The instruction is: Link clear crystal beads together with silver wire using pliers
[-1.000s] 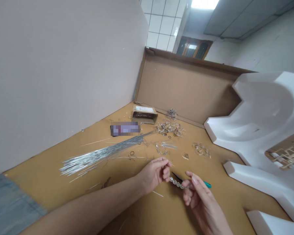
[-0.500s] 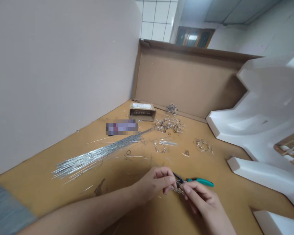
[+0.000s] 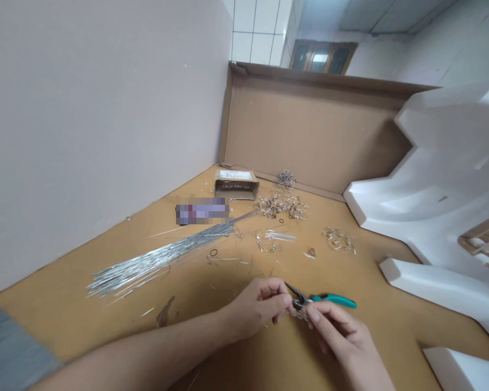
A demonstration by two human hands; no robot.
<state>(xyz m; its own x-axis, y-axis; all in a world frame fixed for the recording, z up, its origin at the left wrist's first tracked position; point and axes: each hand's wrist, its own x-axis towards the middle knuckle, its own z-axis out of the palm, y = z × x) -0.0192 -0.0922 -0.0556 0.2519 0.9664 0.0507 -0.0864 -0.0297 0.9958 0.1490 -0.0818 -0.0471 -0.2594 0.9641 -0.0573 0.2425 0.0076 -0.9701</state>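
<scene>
A short chain of small silver-coloured links (image 3: 300, 314) stretches between my two hands. My left hand (image 3: 263, 305) pinches its left end between thumb and fingertips. At the other end, my right hand (image 3: 339, 332) closes thumb and index finger on the chain. Just behind the fingers lies a pair of pliers with a teal handle (image 3: 334, 300) and dark jaws, partly hidden by my hands. Whether the fingers touch the pliers, I cannot tell.
A bundle of straight metal wires (image 3: 158, 259) lies to the left. Farther back are a small open cardboard box (image 3: 236, 185), a pixelated purple item (image 3: 202, 212) and a pile of small metal pieces (image 3: 283, 206). White foam packing (image 3: 385, 209) borders the right side.
My hands stay almost in place, with the chain still between them and the fingers shifted slightly. The pliers show in nearly the same spot.
</scene>
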